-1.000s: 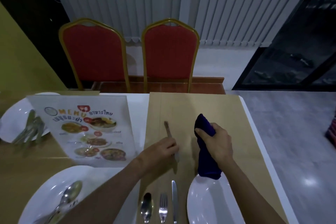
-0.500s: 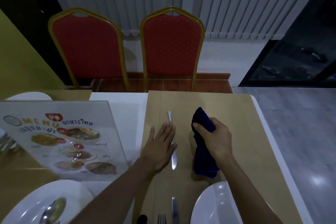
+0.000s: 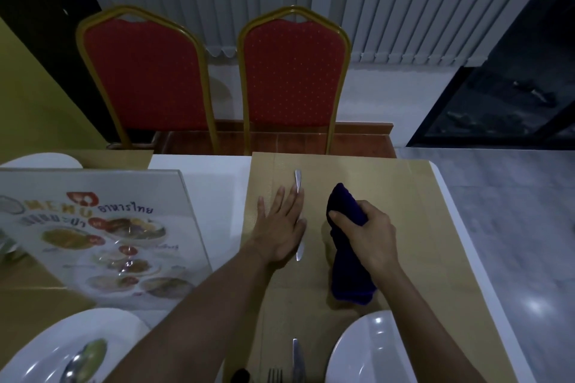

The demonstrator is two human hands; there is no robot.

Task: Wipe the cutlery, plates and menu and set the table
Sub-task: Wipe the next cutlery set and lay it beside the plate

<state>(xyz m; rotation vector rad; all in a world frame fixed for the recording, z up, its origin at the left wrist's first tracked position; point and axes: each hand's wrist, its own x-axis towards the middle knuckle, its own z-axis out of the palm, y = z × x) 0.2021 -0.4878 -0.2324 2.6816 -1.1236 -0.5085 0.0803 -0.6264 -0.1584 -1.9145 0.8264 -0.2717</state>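
Observation:
My left hand (image 3: pixel 280 227) lies flat and open on the tan placemat (image 3: pixel 389 196), its fingers resting along a silver knife (image 3: pixel 298 180) that points away from me. To its right my right hand (image 3: pixel 367 233) grips a dark blue cloth (image 3: pixel 348 283) that hangs down onto the mat. A white plate (image 3: pixel 367 351) sits at the mat's near edge, with a knife (image 3: pixel 297 357) and a fork (image 3: pixel 275 375) to its left. A laminated menu (image 3: pixel 102 236) stands tilted on the left.
A second white plate (image 3: pixel 40 348) holding a spoon (image 3: pixel 84 361) is at the near left. Another plate's rim (image 3: pixel 40 160) shows behind the menu. Two red chairs (image 3: pixel 292 78) stand across the white table (image 3: pixel 211 177). The table's right edge drops to a grey floor.
My left hand has let go of the knife and now lies flat beside it on the mat. The knife has ended up farther from me. The view has tilted up and left.

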